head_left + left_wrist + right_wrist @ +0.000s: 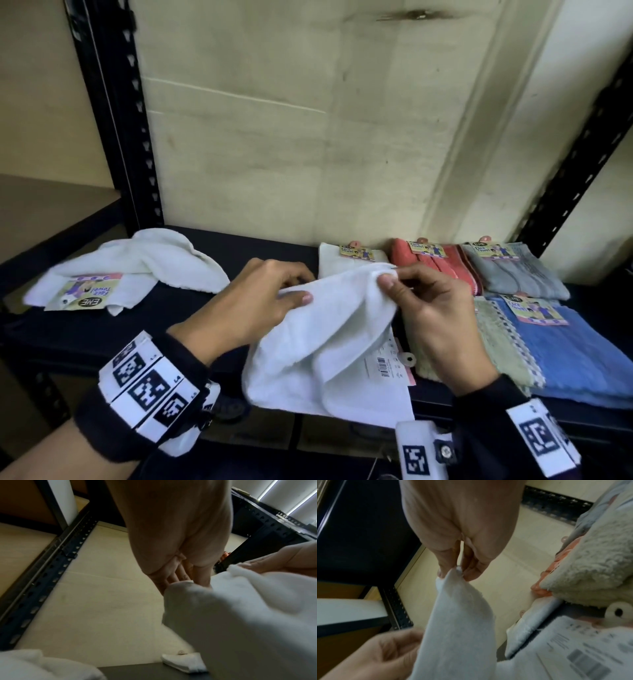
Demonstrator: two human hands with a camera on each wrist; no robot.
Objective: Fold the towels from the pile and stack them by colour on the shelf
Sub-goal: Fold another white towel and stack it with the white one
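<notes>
The left hand (253, 301) has its fingertips tucked behind the white towel (329, 346), so their grip cannot be read. That towel covers most of its own barcode label (388, 359), whose print is too small to read. The blue towel (579, 356) runs off the head view's right edge.

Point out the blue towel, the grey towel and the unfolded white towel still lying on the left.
blue towel (575, 356), head view, its top face.
grey towel (513, 274), head view, its middle.
unfolded white towel (150, 260), head view, its crumpled middle.
</notes>
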